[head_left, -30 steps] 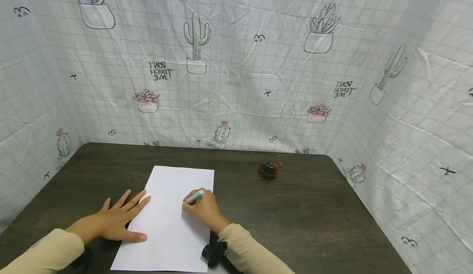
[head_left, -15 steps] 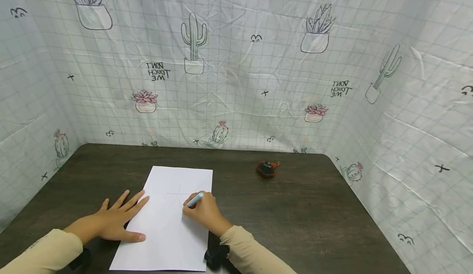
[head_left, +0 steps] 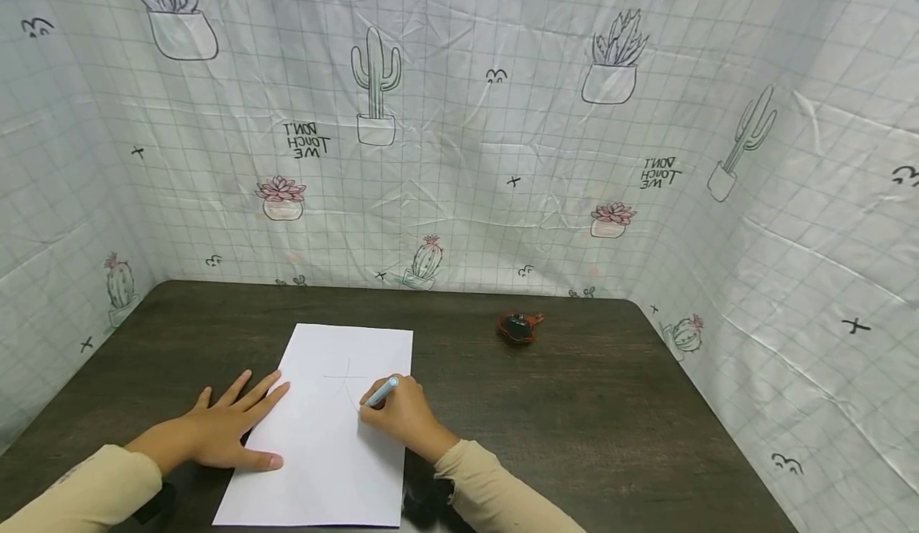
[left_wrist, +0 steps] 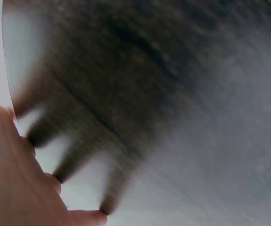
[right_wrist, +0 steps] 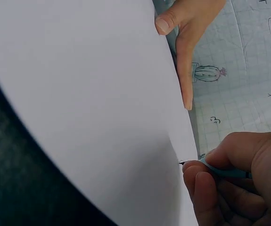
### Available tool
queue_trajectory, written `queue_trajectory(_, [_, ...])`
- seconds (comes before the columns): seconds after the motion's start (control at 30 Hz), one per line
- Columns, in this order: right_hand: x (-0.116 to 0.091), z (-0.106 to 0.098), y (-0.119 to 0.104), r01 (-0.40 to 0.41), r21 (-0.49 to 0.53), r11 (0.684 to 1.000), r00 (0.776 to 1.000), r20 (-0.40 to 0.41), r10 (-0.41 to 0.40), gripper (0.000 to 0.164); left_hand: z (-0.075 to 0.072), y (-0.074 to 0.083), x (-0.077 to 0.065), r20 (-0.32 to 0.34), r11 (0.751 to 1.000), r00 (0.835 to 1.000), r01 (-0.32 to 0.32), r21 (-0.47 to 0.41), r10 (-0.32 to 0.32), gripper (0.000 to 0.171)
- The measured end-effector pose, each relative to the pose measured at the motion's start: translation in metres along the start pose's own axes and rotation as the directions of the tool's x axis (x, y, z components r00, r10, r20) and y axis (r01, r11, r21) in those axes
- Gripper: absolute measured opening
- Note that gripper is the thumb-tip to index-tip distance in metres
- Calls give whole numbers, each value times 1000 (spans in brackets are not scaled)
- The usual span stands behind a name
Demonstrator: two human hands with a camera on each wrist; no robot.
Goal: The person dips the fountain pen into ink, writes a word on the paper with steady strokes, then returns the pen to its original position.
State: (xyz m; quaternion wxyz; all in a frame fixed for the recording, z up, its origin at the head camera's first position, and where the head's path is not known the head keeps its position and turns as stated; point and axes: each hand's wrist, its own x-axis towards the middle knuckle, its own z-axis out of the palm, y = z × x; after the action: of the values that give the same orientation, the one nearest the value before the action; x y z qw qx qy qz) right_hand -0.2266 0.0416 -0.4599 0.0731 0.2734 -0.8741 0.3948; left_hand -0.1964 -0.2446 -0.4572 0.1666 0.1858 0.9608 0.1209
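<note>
A white sheet of paper (head_left: 316,469) lies on the dark table, with thin crossing lines and a slanting stroke drawn on its upper half. My right hand (head_left: 405,417) pinches a light blue pen (head_left: 382,392) between thumb and fingers, its tip at the paper by the end of the slanting stroke. In the right wrist view the pen (right_wrist: 225,172) shows its dark tip against the sheet. My left hand (head_left: 230,429) rests with fingers spread on the paper's left edge, thumb on the sheet. The left wrist view shows the left hand (left_wrist: 22,174) flat, its fingertips touching the surface.
A small black and red object (head_left: 520,328) sits on the dark wooden table (head_left: 610,421) to the right of the paper. A white grid cloth (head_left: 459,158) printed with cacti hangs behind and along both sides of the table.
My right hand with the pen has moved slightly down and right across the paper, and the slanting stroke has grown longer. The left hand stays in place on the sheet.
</note>
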Motion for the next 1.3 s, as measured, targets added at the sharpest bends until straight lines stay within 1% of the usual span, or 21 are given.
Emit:
queue_trajectory(0.2, [0,0,0,6,-5,1000,1000,-5,-6,10,0,-1,1,0,1000,1000,5,3,-5,107])
queue_trajectory(0.37, [-1,2,1,2,-5,1000,1000,-14,-2,11,3,-6,2,5,1000,1000,2,-1,-2,106])
queue_trajectory(0.4, [-1,2,1,-2,-1,1000,1000,-20,2,11,4,-7,3,-1,1000,1000,-7,-5,7,106])
queue_trajectory(0.57, [2,3,-1,-4,83,997,999,-42,7,10,8,-14,7,-15,1000,1000,4,-6,-4,106])
queue_trajectory(0.63, [4,1,-1,10,114,993,998,-56,-3,10,10,-16,8,-26,1000,1000,11,1,-11,107])
queue_trajectory(0.73, [9,-3,-2,24,140,990,997,-72,-14,7,14,-18,10,-47,1000,999,5,7,-5,106])
queue_trajectory(0.8, [12,-7,-1,28,146,989,996,-82,-16,7,15,-19,10,-51,1000,999,3,7,-3,106])
queue_trajectory(0.97, [19,-22,3,16,203,979,992,-125,10,8,15,-19,10,-47,1000,999,2,0,-2,105])
queue_trajectory(1.13, [19,-54,-12,-25,317,948,990,-124,67,12,16,-19,10,-46,1000,999,4,3,-4,105])
queue_trajectory(1.2, [19,-68,-17,-47,345,937,989,-114,91,13,16,-19,9,-43,1000,999,8,2,-8,105])
queue_trajectory(1.3, [21,-81,-9,-58,355,933,986,-128,110,14,14,-18,9,-40,1000,999,-6,-11,5,105])
